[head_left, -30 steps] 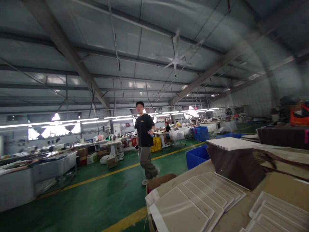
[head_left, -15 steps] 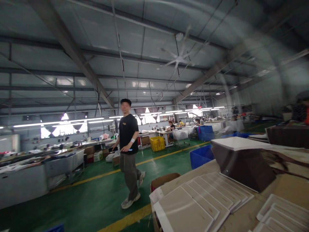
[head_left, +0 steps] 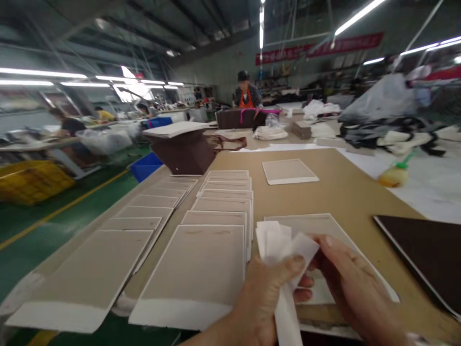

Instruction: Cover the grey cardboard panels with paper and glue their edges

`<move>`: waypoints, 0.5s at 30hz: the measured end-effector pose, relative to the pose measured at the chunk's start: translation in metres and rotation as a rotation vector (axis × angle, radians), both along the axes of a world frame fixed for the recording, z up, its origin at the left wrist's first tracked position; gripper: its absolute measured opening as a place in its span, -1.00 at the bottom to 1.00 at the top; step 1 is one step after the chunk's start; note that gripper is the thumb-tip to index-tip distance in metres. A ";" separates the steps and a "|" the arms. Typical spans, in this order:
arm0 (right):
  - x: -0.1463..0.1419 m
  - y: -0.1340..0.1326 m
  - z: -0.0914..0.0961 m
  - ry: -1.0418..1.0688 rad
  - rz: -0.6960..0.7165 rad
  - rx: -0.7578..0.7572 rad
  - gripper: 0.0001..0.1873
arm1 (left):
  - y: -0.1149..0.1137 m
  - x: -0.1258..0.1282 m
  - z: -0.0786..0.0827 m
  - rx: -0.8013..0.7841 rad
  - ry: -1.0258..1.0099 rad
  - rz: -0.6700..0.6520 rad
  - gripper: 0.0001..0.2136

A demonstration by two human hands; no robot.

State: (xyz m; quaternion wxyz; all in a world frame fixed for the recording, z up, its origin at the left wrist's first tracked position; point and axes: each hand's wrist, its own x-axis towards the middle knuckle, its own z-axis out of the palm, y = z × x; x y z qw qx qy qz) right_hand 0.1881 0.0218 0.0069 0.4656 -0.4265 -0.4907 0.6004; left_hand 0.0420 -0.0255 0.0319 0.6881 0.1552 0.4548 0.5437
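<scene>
A bundle of white strips (head_left: 275, 242), paper or cloth, is wrapped in the fingers of my left hand (head_left: 261, 298); its tail hangs below the fist. My right hand (head_left: 355, 278) has its thumb and forefinger closed on the upper corner of one strip. Under both hands lies a beige panel (head_left: 333, 228) with a pale border, partly covered by them. To the left, an overlapping row of similar panels (head_left: 212, 264) runs away from me, and a second row (head_left: 86, 266) lies along the table's left edge.
A single panel (head_left: 290, 172) lies farther up the brown tabletop (head_left: 345, 182). Dark brown sheets (head_left: 425, 254) are at the right, a dark stack (head_left: 182, 151) at the back left. A yellow bottle (head_left: 394, 177) stands right. Across the table is a co-worker in an orange apron (head_left: 246, 99).
My view has swung right and down from the aisle, where a person was walking, to the tabletop. Both my hands and the white strips have come into view.
</scene>
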 end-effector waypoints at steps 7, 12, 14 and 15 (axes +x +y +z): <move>-0.008 0.000 -0.003 0.177 0.152 -0.080 -0.70 | 0.005 0.001 0.002 -0.033 0.064 0.054 -0.54; -0.008 0.003 -0.007 0.273 0.018 -0.191 -0.71 | 0.004 0.004 0.002 -0.053 0.063 0.028 -0.57; -0.003 0.005 -0.007 0.297 -0.033 -0.232 -0.72 | 0.002 0.004 0.003 -0.056 0.077 0.010 -0.61; 0.000 0.004 -0.007 0.282 -0.053 -0.233 -0.73 | 0.001 0.005 0.004 -0.056 0.082 -0.010 -0.64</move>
